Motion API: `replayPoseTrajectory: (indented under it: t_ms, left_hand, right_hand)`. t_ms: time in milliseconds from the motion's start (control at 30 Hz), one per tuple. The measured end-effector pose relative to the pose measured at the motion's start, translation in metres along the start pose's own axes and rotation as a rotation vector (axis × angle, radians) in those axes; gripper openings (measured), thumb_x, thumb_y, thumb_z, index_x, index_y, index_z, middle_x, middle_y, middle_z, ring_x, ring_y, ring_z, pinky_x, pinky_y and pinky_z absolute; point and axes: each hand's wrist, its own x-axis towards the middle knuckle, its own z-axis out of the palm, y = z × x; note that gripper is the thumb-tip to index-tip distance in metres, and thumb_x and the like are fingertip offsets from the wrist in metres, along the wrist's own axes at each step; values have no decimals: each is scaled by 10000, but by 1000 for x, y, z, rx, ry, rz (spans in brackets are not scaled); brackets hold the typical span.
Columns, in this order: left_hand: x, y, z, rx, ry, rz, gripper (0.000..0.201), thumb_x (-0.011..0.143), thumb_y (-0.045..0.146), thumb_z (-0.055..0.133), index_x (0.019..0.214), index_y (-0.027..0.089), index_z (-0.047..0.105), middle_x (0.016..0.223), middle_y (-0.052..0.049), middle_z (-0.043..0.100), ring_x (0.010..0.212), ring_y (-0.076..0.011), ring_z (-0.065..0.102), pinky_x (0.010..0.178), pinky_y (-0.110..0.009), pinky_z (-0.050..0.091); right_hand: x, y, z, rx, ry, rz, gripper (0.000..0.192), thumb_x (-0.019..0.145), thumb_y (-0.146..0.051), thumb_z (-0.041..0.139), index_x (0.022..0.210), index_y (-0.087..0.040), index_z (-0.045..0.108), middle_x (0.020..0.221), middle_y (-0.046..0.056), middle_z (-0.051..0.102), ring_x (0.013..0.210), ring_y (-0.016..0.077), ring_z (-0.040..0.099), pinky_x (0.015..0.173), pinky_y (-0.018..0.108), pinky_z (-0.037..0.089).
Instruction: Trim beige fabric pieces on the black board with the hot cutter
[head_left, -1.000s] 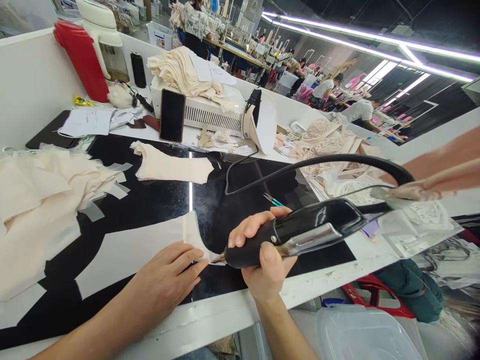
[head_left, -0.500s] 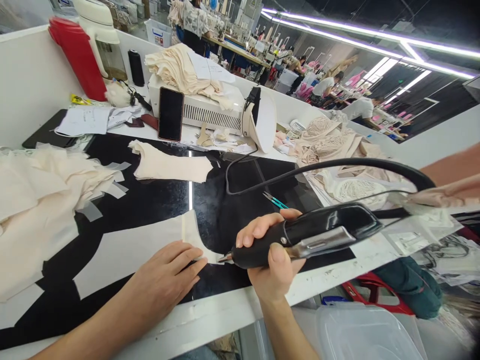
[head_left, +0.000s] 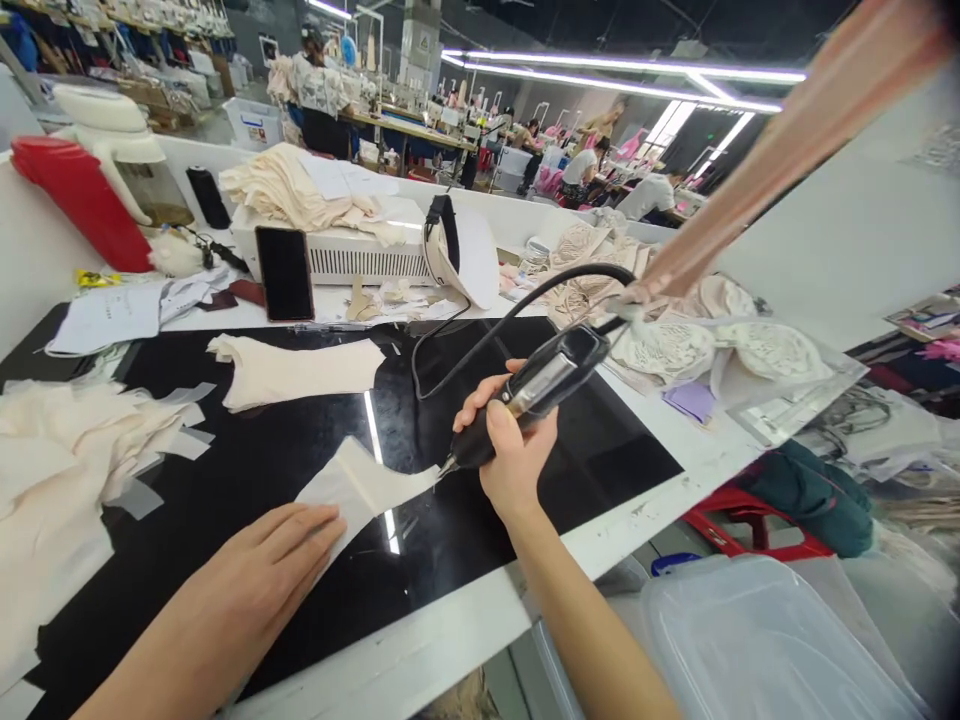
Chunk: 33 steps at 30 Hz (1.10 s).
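My left hand [head_left: 262, 565] lies flat on a cream fabric piece [head_left: 364, 480], its fingers stretched out together. The piece rests on the glossy black work surface [head_left: 585, 490], partly hidden under that hand. In my right hand [head_left: 514, 455] is a black corded hand tool [head_left: 559, 372] with a metal lever along its body. Its thin metal tip points down to the left and meets the narrow right end of the fabric, though I cannot tell whether they touch. A pinkish band [head_left: 780, 150] runs from the tool's rear end up to the right.
A folded cream piece [head_left: 300, 372] lies farther back, and a cream fabric heap [head_left: 60, 470] sits at left. A phone [head_left: 285, 273] leans against a white vented box [head_left: 375, 262]. A sun visor [head_left: 472, 260] stands beside it. Lace cups [head_left: 667, 350] lie at right.
The fabric piece now lies turned, its narrow end farther up the surface. My left hand has shifted left and down the piece. The tool has tilted steeper, and the view has swung right.
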Motion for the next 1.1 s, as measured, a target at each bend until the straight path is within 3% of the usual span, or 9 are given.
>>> replayPoseTrajectory:
  t_ms: [67, 167, 267, 333, 467, 600, 800, 1100]
  left_hand:
    - [-2, 3, 0, -34, -34, -29, 431, 1004, 97, 369, 1262, 213, 694, 1214, -44, 758, 1052, -258, 735, 908, -383, 623]
    - [1, 5, -1, -254, -140, -220, 354, 1061, 262, 426, 1319, 285, 668, 1171, -11, 756, 980, -199, 760, 832, -267, 640]
    - [15, -8, -3, -465, -309, -411, 312, 1086, 395, 440, 1245, 343, 703, 1104, 30, 754, 900, -145, 766, 776, -196, 625]
    - [28, -22, -3, -478, -322, -471, 325, 1086, 455, 439, 1199, 337, 721, 1096, 25, 755, 926, -163, 760, 821, -236, 629]
    - [53, -48, 6, -419, -218, -307, 365, 1072, 491, 478, 1334, 286, 628, 1318, -42, 699, 1243, -243, 664, 1092, -413, 549]
    - [68, -62, 22, -427, -315, -134, 468, 1053, 490, 548, 1467, 283, 479, 1509, -74, 587, 1474, -265, 474, 1231, -531, 397]
    - [73, -71, 34, -422, -468, -104, 555, 977, 502, 678, 1457, 295, 490, 1509, -96, 579, 1523, -323, 399, 1257, -651, 278]
    - [77, -76, 28, -376, -539, -60, 555, 951, 468, 728, 1438, 276, 545, 1528, -112, 564, 1542, -351, 357, 1255, -711, 190]
  right_hand:
    - [8, 4, 2, 31, -4, -8, 376, 875, -292, 783, 1173, -285, 555, 836, -59, 652, 589, 108, 610, 568, 275, 542]
    - [12, 6, 7, 69, -29, -17, 365, 876, -295, 788, 1167, -287, 569, 837, -60, 654, 582, 101, 598, 551, 257, 522]
    - [10, 7, 12, 79, -42, 1, 309, 861, -316, 802, 1065, -274, 575, 824, -60, 656, 568, 98, 590, 525, 245, 505]
    - [7, 7, 16, 80, -36, 28, 292, 847, -325, 811, 1001, -261, 572, 820, -58, 656, 570, 102, 595, 523, 249, 510]
    - [5, 7, 23, 76, -27, 78, 284, 821, -307, 811, 969, -247, 576, 812, -55, 649, 595, 109, 590, 572, 276, 525]
    - [6, 6, 30, 57, -27, 95, 276, 799, -291, 787, 934, -246, 551, 796, -53, 624, 610, 116, 570, 592, 288, 507]
    - [8, 8, 37, 37, -44, 120, 320, 774, -314, 798, 909, -255, 513, 778, -52, 565, 641, 123, 524, 597, 281, 486]
    - [6, 10, 42, 23, -65, 131, 333, 783, -313, 819, 953, -272, 536, 797, -36, 570, 674, 142, 517, 592, 277, 514]
